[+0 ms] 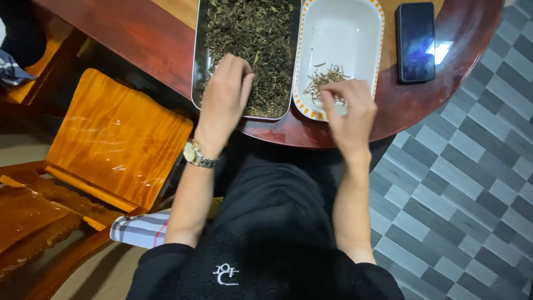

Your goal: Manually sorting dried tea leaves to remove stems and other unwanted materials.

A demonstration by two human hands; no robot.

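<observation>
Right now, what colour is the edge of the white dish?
Orange, with small white marks, around the white dish; the head view shows it.

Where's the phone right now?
In the head view, the black phone lies on the round wooden table, just right of the white orange-rimmed dish, beyond the right hand.

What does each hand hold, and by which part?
Cannot be told: the left hand rests on dried leaves, the right hand over stems; fingertips hidden.

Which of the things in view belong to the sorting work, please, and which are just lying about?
In use: metal tray of dried leaves; white dish with stems; left hand; right hand.

Lying about: phone; wooden chair; checked cloth.
</observation>
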